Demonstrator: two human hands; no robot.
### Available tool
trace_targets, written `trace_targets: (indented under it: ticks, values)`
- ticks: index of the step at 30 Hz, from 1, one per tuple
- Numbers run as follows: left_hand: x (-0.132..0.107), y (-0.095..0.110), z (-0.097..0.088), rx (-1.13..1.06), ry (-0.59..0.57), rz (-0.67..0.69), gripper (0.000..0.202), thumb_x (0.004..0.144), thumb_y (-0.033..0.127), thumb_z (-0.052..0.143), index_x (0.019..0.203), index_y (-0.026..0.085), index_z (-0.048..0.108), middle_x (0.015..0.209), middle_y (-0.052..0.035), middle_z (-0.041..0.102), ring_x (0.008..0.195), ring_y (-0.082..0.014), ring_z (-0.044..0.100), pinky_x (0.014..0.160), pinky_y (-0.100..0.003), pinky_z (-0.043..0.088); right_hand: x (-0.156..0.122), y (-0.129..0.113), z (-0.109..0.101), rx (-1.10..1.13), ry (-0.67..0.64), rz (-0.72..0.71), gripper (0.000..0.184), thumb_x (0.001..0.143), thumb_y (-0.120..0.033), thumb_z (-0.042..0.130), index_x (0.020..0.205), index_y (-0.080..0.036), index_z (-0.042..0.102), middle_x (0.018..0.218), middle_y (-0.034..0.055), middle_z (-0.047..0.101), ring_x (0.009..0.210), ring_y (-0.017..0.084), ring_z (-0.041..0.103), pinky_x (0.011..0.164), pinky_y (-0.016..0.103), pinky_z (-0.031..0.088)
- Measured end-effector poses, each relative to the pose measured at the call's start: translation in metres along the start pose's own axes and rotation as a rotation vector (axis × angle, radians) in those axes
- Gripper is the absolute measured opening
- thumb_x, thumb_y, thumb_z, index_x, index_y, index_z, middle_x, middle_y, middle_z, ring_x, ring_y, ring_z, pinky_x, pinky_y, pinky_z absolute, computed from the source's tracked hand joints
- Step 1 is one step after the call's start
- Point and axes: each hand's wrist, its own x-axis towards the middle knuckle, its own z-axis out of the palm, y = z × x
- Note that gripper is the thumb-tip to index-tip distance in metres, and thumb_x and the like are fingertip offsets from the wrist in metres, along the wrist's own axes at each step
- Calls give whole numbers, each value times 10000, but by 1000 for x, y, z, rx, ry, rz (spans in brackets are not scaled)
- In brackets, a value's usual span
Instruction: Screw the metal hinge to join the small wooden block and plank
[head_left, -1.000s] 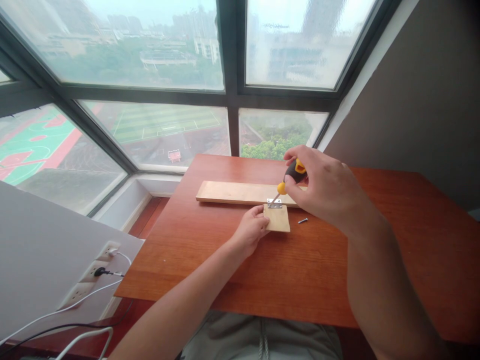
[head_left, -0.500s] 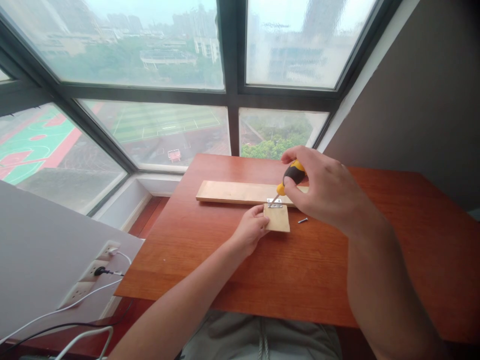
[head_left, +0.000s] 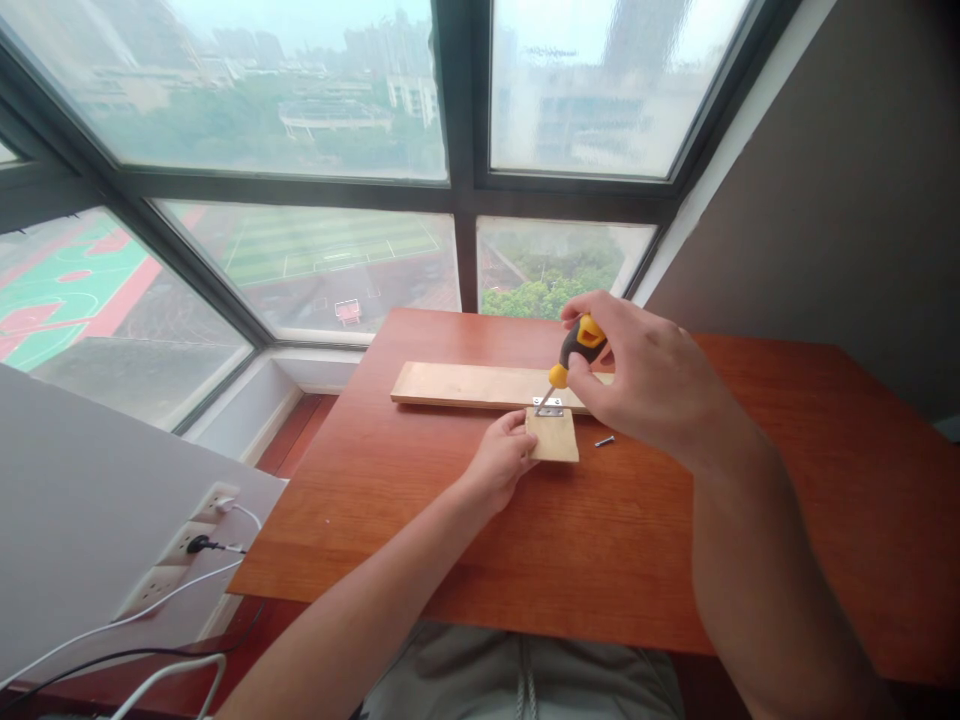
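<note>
The right hand [head_left: 645, 385] has its grip closed round the black and yellow handle of a screwdriver [head_left: 577, 345], which tilts down to the left with its tip on a small metal hinge [head_left: 548, 406]. The hinge sits where a small wooden block [head_left: 555, 440] meets a long plank [head_left: 465, 385], both lying flat on the reddish worktop [head_left: 600, 540]. The left hand [head_left: 499, 462] presses its fingers against the block's left edge, its grip narrow, and a loose screw [head_left: 604, 441] lies just right of the block.
</note>
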Motion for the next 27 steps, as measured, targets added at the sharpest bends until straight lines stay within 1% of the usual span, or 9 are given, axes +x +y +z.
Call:
trace_targets:
  ticks: [4, 10, 12, 14, 18, 21, 24, 25, 27]
  values:
    - [0, -1, 0, -5, 1, 7, 416, 664, -7, 601, 1053, 125, 666, 974, -106, 753, 821, -175, 710, 688, -231, 557, -1, -1, 2, -68, 37, 38, 261, 873, -327, 569, 1109, -222, 606, 931, 38, 716, 714, 201, 629, 616, 304, 381]
    - [3, 0, -4, 4, 7, 39, 444, 657, 7, 616, 1078, 134, 676, 1006, -110, 751, 881, -196, 712, 714, -244, 564, 0, -3, 6, -82, 80, 56, 245, 884, -386, 596, 1069, -227, 614, 817, 23, 695, 676, 204, 617, 606, 299, 360]
    - [5, 1, -6, 7, 16, 55, 453, 657, 11, 624, 1089, 135, 677, 1016, -112, 750, 893, -199, 711, 722, -247, 566, 1, -3, 7, -70, 93, 35, 212, 884, -358, 593, 1046, -223, 615, 798, 20, 687, 669, 198, 611, 612, 300, 366]
    - [5, 1, -7, 3, 18, 60, 462, 655, 16, 634, 1099, 137, 675, 1019, -111, 750, 898, -203, 711, 727, -251, 568, 2, -3, 8, -53, 106, 17, 190, 875, -291, 571, 1047, -220, 610, 812, 19, 687, 670, 192, 608, 625, 303, 377]
    - [4, 2, -6, -1, 4, 55, 444, 649, 15, 643, 1074, 136, 682, 995, -106, 751, 886, -203, 712, 724, -252, 571, 0, -4, 6, 29, 61, -16, 328, 797, -189, 562, 1124, -212, 577, 981, 41, 700, 751, 196, 630, 671, 308, 411]
    - [4, 2, -5, 4, 6, 52, 431, 651, 7, 634, 1061, 132, 684, 981, -108, 752, 879, -200, 713, 730, -255, 574, -1, -6, 6, 9, 35, -13, 347, 806, -231, 573, 1153, -222, 565, 1048, 52, 695, 768, 206, 633, 656, 313, 406]
    - [4, 2, -6, 10, 5, 46, 444, 654, 3, 628, 1077, 130, 683, 986, -110, 753, 886, -201, 714, 737, -255, 573, 1, -6, 8, -82, 82, 49, 294, 850, -361, 592, 1116, -235, 587, 938, 47, 707, 715, 222, 621, 615, 320, 372]
    - [4, 2, -6, 13, 4, 44, 447, 655, 3, 628, 1080, 128, 683, 990, -112, 753, 890, -201, 714, 734, -250, 571, 1, -5, 9, -95, 93, 59, 268, 863, -375, 584, 1091, -235, 596, 899, 45, 705, 711, 226, 619, 610, 320, 365]
    - [4, 3, -6, 14, 7, 44, 447, 656, 2, 629, 1083, 123, 682, 993, -114, 753, 892, -201, 713, 725, -242, 567, 2, -5, 10, -79, 99, 49, 207, 880, -333, 555, 1055, -233, 605, 868, 40, 700, 727, 224, 621, 616, 317, 366]
